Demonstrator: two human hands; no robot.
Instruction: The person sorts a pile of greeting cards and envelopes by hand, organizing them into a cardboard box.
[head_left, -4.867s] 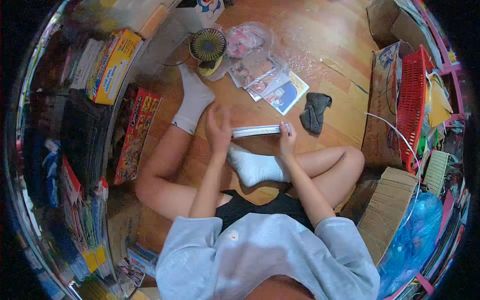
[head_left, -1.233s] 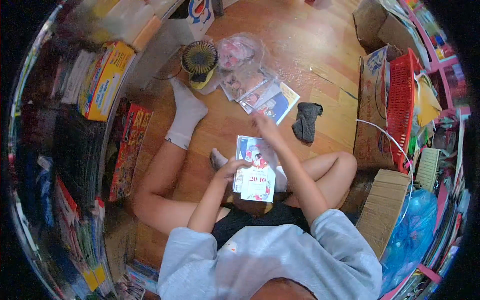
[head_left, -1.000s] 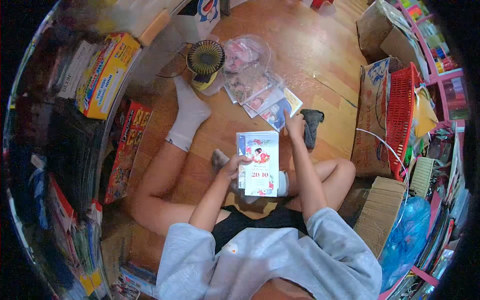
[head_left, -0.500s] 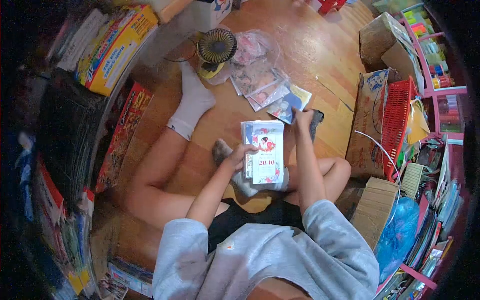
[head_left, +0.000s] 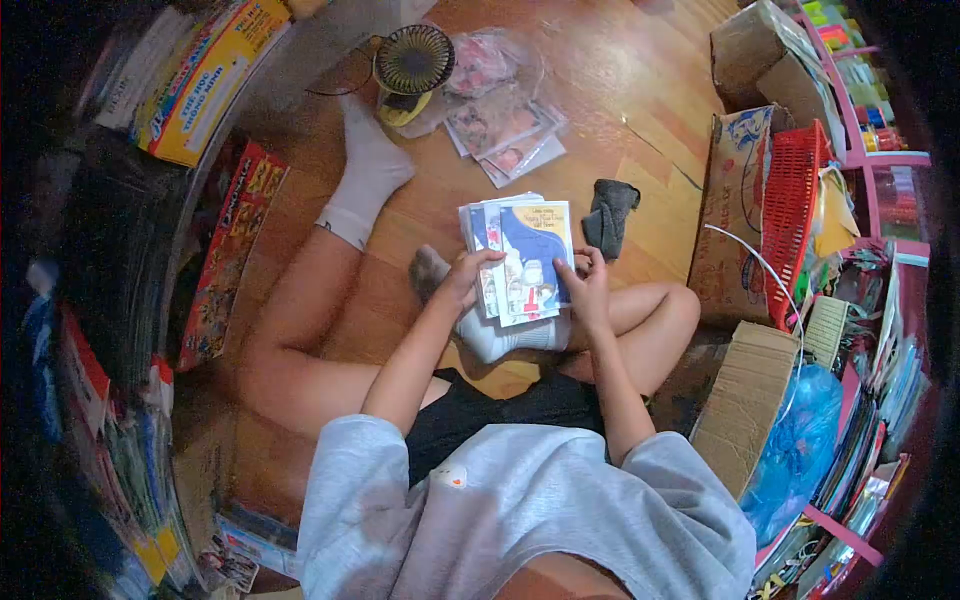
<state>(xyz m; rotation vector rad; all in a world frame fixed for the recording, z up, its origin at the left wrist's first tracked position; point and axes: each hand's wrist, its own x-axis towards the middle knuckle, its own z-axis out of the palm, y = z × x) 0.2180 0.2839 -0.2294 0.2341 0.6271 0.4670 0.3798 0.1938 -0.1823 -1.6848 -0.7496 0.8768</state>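
Observation:
My left hand [head_left: 467,277] grips the left edge of a stack of cards [head_left: 480,232], its thumb over the front. On top of the stack lies a blue and cream card [head_left: 541,262] with pale printed figures. The fingers of my right hand [head_left: 588,284] close on the right edge of that top card. Both hands hold the cards above my white-socked foot. Farther forward on the wooden floor are several picture cards in clear sleeves [head_left: 510,145], beside a plastic bag with pink contents [head_left: 485,65].
A small round fan [head_left: 413,60] stands at the front left. One dark grey sock [head_left: 609,217] lies right of the cards. Cardboard boxes [head_left: 743,395], a red basket [head_left: 790,215] and a blue plastic bag [head_left: 800,450] line the right side. Books [head_left: 215,90] are at the left.
My right hand has brought the blue card from the floor onto the stack, over the white card with red print. The view has shifted slightly.

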